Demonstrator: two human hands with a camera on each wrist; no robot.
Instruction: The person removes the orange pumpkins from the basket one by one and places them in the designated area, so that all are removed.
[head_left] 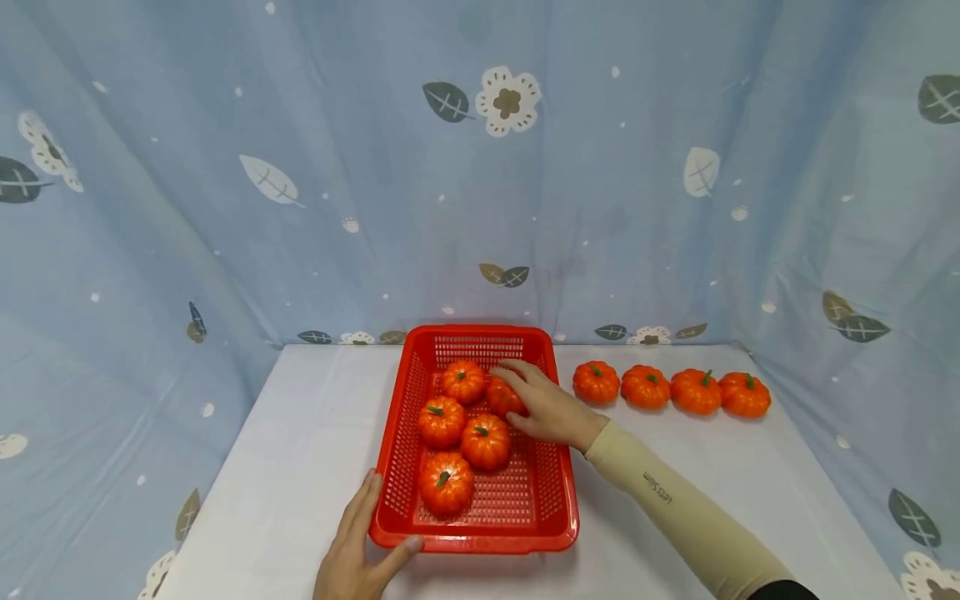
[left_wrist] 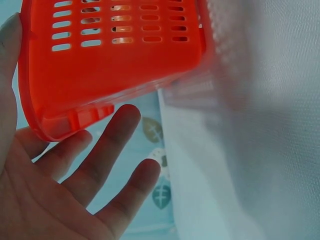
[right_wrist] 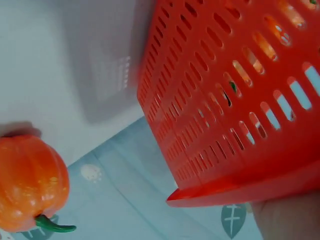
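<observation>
A red plastic basket (head_left: 474, 543) stands on the white table, holding several small orange pumpkins, among them one near its front (head_left: 446, 483). My left hand (head_left: 356, 533) rests at the basket's near left corner, thumb on the front rim and fingers along the side; the left wrist view shows these fingers spread and fairly straight below the rim. Inside the basket, toward the far right, my right hand (head_left: 546, 406) has its fingers and thumb curved round a pumpkin (head_left: 502, 397), which it partly covers. The right wrist view shows the basket's slotted wall (right_wrist: 200, 100) but not the grasp.
Right of the basket, several more pumpkins stand in a row near the table's back edge, the leftmost (head_left: 596, 382) closest to the basket. A blue curtain (head_left: 360, 167) with leaves and flowers hangs behind and beside the white table (head_left: 300, 433).
</observation>
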